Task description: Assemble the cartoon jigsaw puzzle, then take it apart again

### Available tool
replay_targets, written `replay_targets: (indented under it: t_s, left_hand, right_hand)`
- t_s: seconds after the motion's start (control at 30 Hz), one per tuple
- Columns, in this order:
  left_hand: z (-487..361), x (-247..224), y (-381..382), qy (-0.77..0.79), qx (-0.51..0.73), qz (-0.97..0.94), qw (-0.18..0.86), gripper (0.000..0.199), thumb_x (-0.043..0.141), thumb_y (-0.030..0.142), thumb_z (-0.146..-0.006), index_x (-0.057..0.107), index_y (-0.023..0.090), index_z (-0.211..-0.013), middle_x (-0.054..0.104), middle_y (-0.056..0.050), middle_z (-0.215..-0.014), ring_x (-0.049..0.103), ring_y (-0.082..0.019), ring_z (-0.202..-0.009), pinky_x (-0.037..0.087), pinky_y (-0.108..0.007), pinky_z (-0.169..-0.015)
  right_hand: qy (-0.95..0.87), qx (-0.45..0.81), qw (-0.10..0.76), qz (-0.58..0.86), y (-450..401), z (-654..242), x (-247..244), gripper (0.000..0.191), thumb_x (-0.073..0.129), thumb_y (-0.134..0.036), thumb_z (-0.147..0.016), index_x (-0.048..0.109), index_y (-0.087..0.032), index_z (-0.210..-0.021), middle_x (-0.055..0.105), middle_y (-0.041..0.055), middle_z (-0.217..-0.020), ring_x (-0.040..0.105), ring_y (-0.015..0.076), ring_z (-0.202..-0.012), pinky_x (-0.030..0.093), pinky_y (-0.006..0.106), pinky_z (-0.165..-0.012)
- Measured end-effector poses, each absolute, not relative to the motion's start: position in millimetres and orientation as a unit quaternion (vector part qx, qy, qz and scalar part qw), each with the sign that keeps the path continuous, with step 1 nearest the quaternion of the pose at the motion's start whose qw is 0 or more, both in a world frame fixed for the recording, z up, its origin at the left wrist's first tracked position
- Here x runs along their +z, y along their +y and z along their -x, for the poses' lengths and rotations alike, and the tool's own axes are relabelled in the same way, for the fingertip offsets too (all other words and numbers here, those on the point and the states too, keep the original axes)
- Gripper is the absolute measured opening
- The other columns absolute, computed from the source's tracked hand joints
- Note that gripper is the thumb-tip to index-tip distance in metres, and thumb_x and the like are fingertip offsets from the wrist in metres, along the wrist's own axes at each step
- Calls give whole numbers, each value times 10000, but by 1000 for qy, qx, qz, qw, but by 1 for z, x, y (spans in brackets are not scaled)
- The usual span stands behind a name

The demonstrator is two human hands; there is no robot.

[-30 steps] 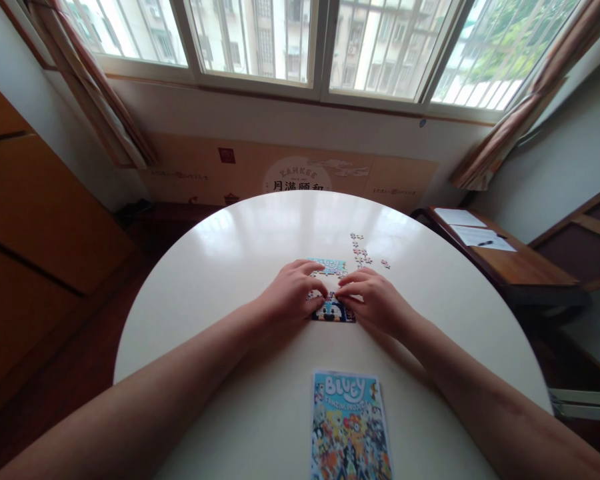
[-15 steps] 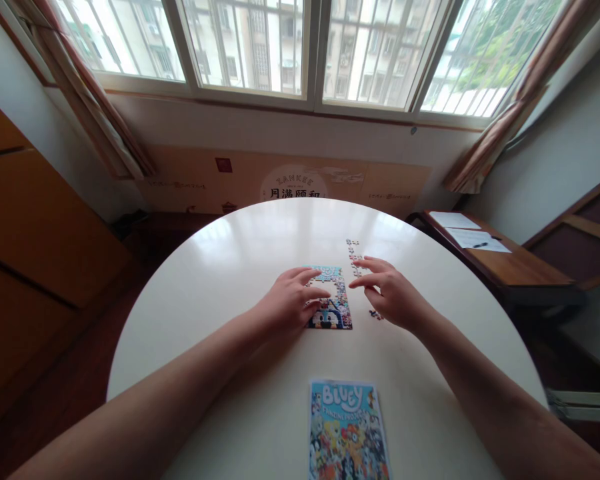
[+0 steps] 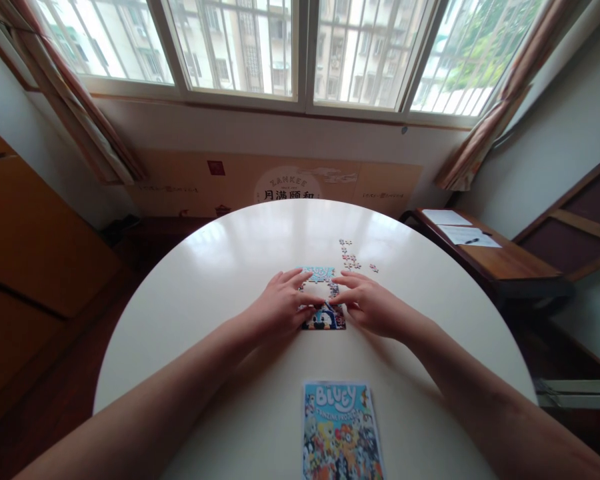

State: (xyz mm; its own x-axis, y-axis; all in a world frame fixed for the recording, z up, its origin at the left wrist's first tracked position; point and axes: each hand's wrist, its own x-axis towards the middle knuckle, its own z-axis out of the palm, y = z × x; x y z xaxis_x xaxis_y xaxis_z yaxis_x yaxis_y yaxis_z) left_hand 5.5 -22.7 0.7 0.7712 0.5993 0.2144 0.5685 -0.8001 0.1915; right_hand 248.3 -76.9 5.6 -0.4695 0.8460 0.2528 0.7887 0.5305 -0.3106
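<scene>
Centrally, a partly assembled puzzle [image 3: 324, 321] lies flat on the round white desk [image 3: 220, 267], with an open gap in its middle. A card [image 3: 343, 433] nearer the wearer reads "BLUEY" and, beneath, "FANZINE PROJECT"; the panel [image 3: 175, 177] below the window carries "ZANKEE" above the characters 月满颐和. Compared with the preceding frame, the right hand [image 3: 375, 305] has moved left, from near the loose pieces [image 3: 353, 258] to the puzzle's right side; the left hand [image 3: 281, 305] remains at its left side. The left fingers are spread over the puzzle; the right fingers are likewise apart, and whether a piece lies beneath their tips cannot be told. The loose pieces lie beyond the puzzle, toward its right.
</scene>
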Motion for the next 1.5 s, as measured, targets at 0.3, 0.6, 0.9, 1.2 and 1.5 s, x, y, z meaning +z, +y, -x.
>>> replay_targets:
  t_s: [0.3,0.6,0.9,1.2,1.5]
  left_hand:
    - [-6,5,-24,301,149,-940,57,272,679,326,-865,728,408,-1121,541,-24,-1432,434,-346,-1345,345,-597,-1088]
    - [-12,8,-32,319,99,-941,58,546,557,464,-924,477,331,-1448,350,-108,-1578,308,-362,-1442,254,-606,-1146]
    - [-16,3,-39,302,31,-949,82,628,413,627,-946,370,359,-1512,216,-122,-1625,133,-418,-1489,80,-695,-1140]
    - [-15,5,-41,305,31,-947,94,626,430,611,-941,359,369,-1515,236,-119,-1620,138,-414,-1488,74,-697,-1138]
    - [-10,3,-29,351,93,-924,122,630,344,616,-977,338,311,-1528,218,-135,-1625,173,-372,-1492,147,-663,-1146]
  right_hand:
    - [-871,27,169,461,-89,-240,20,392,612,-81,-808,768,-327,-1069,643,40,-1321,563,297,-1254,458,514,-1060]
    - [-714,-9,413,565,-48,-295,5,353,486,-127,-853,756,-212,-1065,717,87,-1133,631,244,-1125,479,467,-1042]
    - [-625,-35,469,623,-28,-315,-28,296,501,-233,-855,773,-205,-968,709,105,-1118,601,271,-1167,424,496,-1081]
    - [-575,-19,509,640,-27,-311,-34,289,528,-247,-799,775,-219,-947,705,91,-1155,555,286,-1242,369,514,-1125]
    - [-507,25,536,675,-21,-321,-48,359,505,-281,-745,757,-201,-989,730,90,-1118,637,291,-1127,447,506,-1053]
